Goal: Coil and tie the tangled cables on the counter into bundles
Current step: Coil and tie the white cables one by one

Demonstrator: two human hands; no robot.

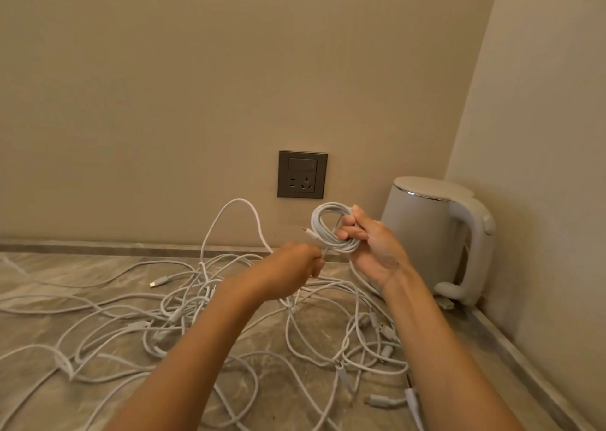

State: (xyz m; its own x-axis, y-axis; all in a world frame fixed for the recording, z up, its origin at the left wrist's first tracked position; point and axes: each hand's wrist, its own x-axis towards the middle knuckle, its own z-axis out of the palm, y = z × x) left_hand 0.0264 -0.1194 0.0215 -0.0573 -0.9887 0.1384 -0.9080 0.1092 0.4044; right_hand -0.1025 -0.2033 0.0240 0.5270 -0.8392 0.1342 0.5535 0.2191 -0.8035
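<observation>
Coil [341, 247], white cable: gripped in right hand [370, 243]; left hand [292, 266] pinches its loose tail. Step: closing a bundle. Next, probably: wrap tail round, tie. Tangle [196, 299] waits on worktop [321, 335].

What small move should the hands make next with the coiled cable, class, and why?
Probably the left hand should wind the loose tail it pinches around the coil that the right hand grips. The coil looks wound, with only a short end free, yet nothing visible binds it.
</observation>
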